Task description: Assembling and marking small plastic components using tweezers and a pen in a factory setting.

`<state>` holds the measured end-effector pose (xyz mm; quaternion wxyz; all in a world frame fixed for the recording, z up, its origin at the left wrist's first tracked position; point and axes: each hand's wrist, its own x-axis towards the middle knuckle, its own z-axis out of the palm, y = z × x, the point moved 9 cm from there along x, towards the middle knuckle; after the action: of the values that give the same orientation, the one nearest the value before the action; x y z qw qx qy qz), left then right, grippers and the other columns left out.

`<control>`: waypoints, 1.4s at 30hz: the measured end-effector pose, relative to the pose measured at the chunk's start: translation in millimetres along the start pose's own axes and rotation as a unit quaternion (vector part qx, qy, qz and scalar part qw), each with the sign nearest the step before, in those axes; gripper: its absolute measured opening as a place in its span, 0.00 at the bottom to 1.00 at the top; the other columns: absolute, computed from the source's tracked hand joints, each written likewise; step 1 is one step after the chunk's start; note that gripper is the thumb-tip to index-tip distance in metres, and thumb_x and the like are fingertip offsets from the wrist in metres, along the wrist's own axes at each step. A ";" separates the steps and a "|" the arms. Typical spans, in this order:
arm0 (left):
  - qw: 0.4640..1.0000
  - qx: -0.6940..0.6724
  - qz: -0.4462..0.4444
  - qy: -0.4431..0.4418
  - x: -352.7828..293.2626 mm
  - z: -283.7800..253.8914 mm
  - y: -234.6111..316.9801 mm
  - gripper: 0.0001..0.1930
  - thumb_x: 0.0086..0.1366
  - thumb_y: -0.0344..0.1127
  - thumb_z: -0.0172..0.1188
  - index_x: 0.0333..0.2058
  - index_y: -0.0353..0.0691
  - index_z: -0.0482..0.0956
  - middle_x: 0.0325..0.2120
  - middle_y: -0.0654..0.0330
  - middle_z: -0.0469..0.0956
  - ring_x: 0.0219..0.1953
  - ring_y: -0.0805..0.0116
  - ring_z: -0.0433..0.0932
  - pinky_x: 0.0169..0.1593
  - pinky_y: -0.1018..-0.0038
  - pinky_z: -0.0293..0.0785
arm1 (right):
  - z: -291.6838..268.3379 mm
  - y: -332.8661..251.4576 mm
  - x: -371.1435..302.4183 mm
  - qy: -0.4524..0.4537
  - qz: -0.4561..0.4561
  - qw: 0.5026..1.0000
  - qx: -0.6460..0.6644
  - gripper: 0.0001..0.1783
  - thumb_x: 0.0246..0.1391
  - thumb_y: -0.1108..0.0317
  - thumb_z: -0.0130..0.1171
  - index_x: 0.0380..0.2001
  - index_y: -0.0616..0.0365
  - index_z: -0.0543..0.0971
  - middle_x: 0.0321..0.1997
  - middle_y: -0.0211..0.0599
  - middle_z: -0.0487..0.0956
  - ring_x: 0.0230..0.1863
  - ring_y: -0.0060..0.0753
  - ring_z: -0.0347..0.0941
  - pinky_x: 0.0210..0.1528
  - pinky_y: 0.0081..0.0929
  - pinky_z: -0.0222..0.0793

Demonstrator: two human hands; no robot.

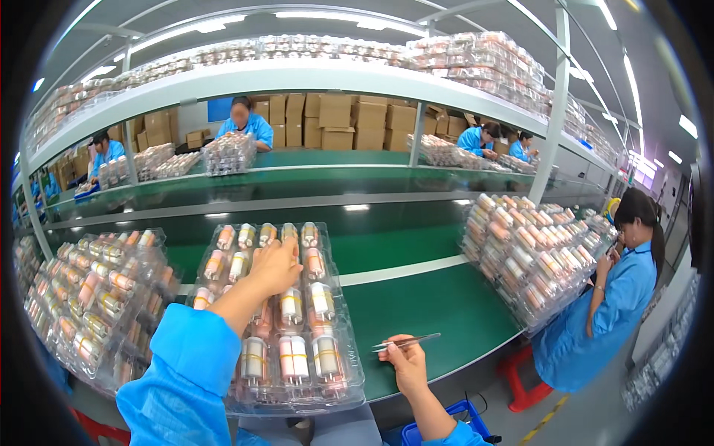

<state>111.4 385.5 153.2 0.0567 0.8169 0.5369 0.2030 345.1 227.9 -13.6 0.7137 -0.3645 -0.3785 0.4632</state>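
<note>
My left hand (pixel 274 266) reaches over a clear plastic tray (pixel 349 372) holding rows of small cylindrical parts. Its fingertips close around a pink cylinder (pixel 288 231) in the far row, partly covering it. Many of the cylinders, such as this white one (pixel 293 358), have a yellow band around the middle and thin pins at the lower end. To the right of the tray, my right hand (pixel 407 366) grips metal tweezers (pixel 407 342) in a pinch, held level above the green work surface.
Stacked trays of similar parts stand at left (pixel 89 305) and right (pixel 532 256). A white shelf (pixel 335 78) loaded with trays spans overhead. A co-worker in a blue smock (pixel 606 297) sits at right beside a red stool (pixel 520 383). A blue bin (pixel 465 412) sits below the table edge.
</note>
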 end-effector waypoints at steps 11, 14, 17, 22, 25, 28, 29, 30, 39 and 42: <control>0.995 0.051 -0.016 0.080 12.7 2.5 -9.1 0.27 0.46 0.33 0.65 0.45 0.41 0.65 0.48 0.47 0.65 0.51 0.46 0.68 0.50 0.53 0.66 | 6.3 -4.8 -5.4 0.019 -0.017 0.999 -0.048 0.11 0.59 0.71 0.53 0.41 0.67 0.69 0.34 0.41 0.75 0.31 0.30 0.77 0.35 0.25 0.77; 0.994 -0.086 -0.020 0.071 5.5 -8.3 0.5 0.23 0.50 0.32 0.64 0.45 0.42 0.66 0.44 0.49 0.65 0.47 0.47 0.71 0.50 0.53 0.67 | 6.5 -3.8 -4.9 0.016 -0.009 0.998 -0.067 0.12 0.59 0.70 0.53 0.42 0.67 0.69 0.35 0.41 0.75 0.31 0.31 0.78 0.35 0.26 0.77; 0.985 -0.084 0.039 0.144 -7.2 -30.4 5.1 0.22 0.51 0.30 0.65 0.44 0.43 0.67 0.41 0.50 0.66 0.41 0.50 0.74 0.45 0.59 0.72 | 13.6 0.9 -5.7 -0.007 -0.005 0.998 -0.070 0.11 0.59 0.70 0.53 0.41 0.67 0.70 0.35 0.41 0.75 0.32 0.32 0.78 0.36 0.27 0.78; 0.858 -0.451 0.075 0.232 -20.6 -83.5 39.4 0.24 0.50 0.27 0.67 0.46 0.35 0.69 0.45 0.52 0.67 0.38 0.64 0.78 0.37 0.73 0.77 | 0.0 -3.3 -5.8 0.007 -0.009 0.996 -0.092 0.10 0.57 0.74 0.55 0.40 0.67 0.70 0.35 0.41 0.75 0.33 0.32 0.78 0.37 0.27 0.78; 0.758 -0.641 0.069 0.103 -86.2 -125.4 93.6 0.24 0.50 0.26 0.68 0.46 0.29 0.71 0.45 0.50 0.71 0.42 0.67 0.77 0.42 0.72 0.77 | 2.4 -5.8 -4.9 0.003 -0.005 0.998 -0.069 0.10 0.54 0.79 0.56 0.40 0.66 0.70 0.35 0.40 0.76 0.34 0.31 0.78 0.38 0.25 0.78; 0.792 -0.557 0.204 0.146 -175.6 -148.2 101.7 0.22 0.49 0.22 0.67 0.45 0.28 0.72 0.44 0.47 0.73 0.48 0.63 0.74 0.49 0.68 0.73 | 10.9 -0.3 -6.1 -0.009 -0.011 0.997 -0.075 0.08 0.56 0.77 0.54 0.39 0.67 0.71 0.33 0.40 0.76 0.33 0.30 0.78 0.36 0.25 0.78; 0.810 -0.537 0.197 0.128 -205.0 -145.4 96.7 0.23 0.49 0.21 0.66 0.46 0.27 0.71 0.44 0.47 0.73 0.49 0.62 0.73 0.51 0.67 0.71 | 16.5 1.1 -9.4 -0.010 -0.010 0.996 -0.087 0.08 0.56 0.76 0.54 0.39 0.68 0.72 0.32 0.40 0.76 0.32 0.30 0.77 0.36 0.25 0.78; 0.826 -0.520 0.190 0.106 -229.4 -136.8 92.4 0.23 0.49 0.19 0.66 0.46 0.27 0.71 0.44 0.47 0.73 0.50 0.60 0.72 0.52 0.66 0.69 | 19.7 -1.1 -14.2 -0.009 -0.019 0.995 -0.094 0.07 0.56 0.76 0.55 0.37 0.68 0.73 0.31 0.39 0.77 0.30 0.28 0.77 0.34 0.23 0.77; 0.763 -0.645 0.033 0.028 -304.9 10.5 33.4 0.26 0.53 0.23 0.63 0.51 0.28 0.66 0.46 0.48 0.68 0.50 0.60 0.71 0.53 0.65 0.68 | 15.5 -19.0 -37.0 0.003 -0.126 0.917 -0.380 0.05 0.51 0.76 0.59 0.32 0.64 0.76 0.23 0.30 0.75 0.23 0.16 0.70 0.25 0.15 0.66; 0.735 -0.678 -0.009 -0.007 -308.3 31.1 28.3 0.26 0.56 0.25 0.61 0.53 0.28 0.65 0.47 0.50 0.67 0.50 0.61 0.70 0.54 0.67 0.67 | 20.7 -27.4 -41.2 -0.002 -0.123 0.914 -0.386 0.06 0.52 0.75 0.59 0.34 0.65 0.76 0.25 0.31 0.76 0.25 0.17 0.71 0.27 0.15 0.67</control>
<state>42.7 100.0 50.2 0.6011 0.5588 0.2644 0.5065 325.8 184.5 11.2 0.5677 -0.5616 -0.5710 0.1905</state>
